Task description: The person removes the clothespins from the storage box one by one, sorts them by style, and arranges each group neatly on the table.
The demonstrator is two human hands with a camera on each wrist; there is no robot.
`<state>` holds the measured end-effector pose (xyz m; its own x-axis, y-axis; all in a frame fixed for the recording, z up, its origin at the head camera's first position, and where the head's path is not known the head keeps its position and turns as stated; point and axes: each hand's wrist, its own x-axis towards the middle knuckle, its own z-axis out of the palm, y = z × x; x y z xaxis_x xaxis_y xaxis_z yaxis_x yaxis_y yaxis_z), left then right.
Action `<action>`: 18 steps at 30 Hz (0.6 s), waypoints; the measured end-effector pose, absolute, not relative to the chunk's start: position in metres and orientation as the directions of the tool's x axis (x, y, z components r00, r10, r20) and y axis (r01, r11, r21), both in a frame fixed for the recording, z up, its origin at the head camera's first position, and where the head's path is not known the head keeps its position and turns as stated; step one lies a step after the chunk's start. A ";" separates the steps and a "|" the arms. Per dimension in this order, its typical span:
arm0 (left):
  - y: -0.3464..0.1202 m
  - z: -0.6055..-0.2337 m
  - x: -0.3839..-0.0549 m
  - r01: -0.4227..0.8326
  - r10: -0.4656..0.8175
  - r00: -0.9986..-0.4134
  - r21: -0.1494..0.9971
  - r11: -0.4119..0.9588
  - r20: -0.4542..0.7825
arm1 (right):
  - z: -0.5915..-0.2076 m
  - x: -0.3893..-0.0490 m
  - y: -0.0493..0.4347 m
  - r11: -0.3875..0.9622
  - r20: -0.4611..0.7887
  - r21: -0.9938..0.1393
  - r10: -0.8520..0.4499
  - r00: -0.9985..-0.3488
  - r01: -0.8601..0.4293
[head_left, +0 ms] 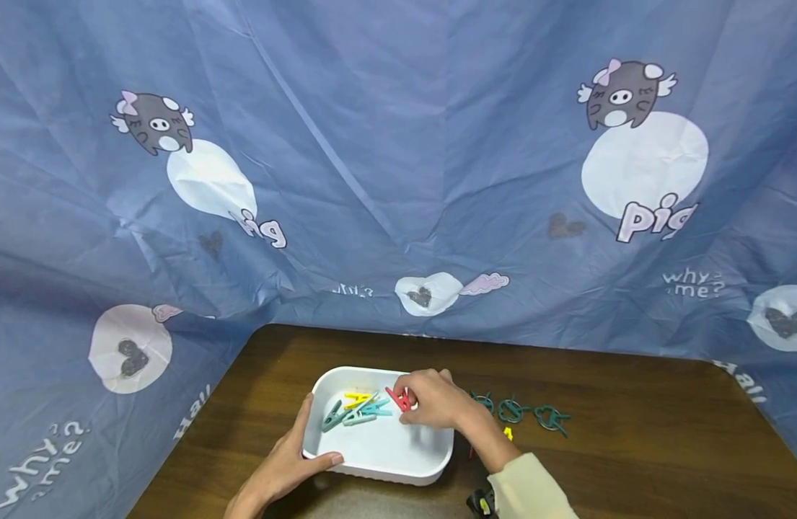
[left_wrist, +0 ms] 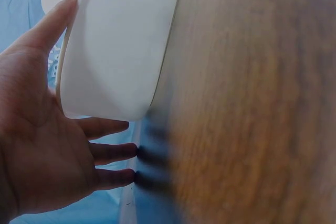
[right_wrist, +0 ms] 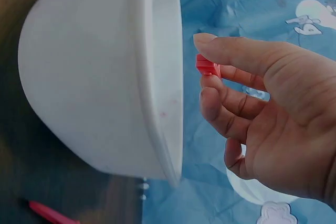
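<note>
My right hand (head_left: 432, 398) pinches a red clothespin (head_left: 400, 399) between thumb and fingers, over the right part of a white plastic tub (head_left: 398, 450). In the right wrist view the clothespin's end (right_wrist: 206, 65) shows between the fingertips, above the tub's rim. My left hand (head_left: 288, 461) holds the tub's near left corner, thumb on the near rim and fingers along the left side. Inside the tub, toward the left, lie a yellow clothespin (head_left: 355, 398), a dark green clothespin (head_left: 333, 416) and several paler green and teal ones (head_left: 374, 409).
Right of the tub on the brown table (head_left: 632, 432) lie several dark green clips with rings (head_left: 550, 418) and a yellow clothespin (head_left: 508, 433). A red clothespin (right_wrist: 50, 212) lies beside the tub. A blue printed cloth (head_left: 398, 180) hangs behind the table.
</note>
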<state>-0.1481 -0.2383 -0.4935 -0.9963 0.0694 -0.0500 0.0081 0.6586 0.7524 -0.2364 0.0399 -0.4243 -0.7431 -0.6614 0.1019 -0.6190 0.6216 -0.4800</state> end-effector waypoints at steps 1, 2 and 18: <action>-0.238 -0.493 -0.148 0.007 0.069 -0.996 0.753 0.658 -0.051 | -0.424 -0.237 0.042 0.624 0.106 -0.480 -0.656 -0.748 -0.616; -0.239 -0.493 -0.148 0.008 0.070 -0.996 0.753 0.659 -0.051 | -0.423 -0.237 0.045 0.627 0.109 -0.482 -0.649 -0.753 -0.611; -0.239 -0.495 -0.149 0.019 0.077 -0.996 0.748 0.663 -0.043 | -0.418 -0.239 0.101 0.678 0.113 -0.507 -0.560 -0.821 -0.532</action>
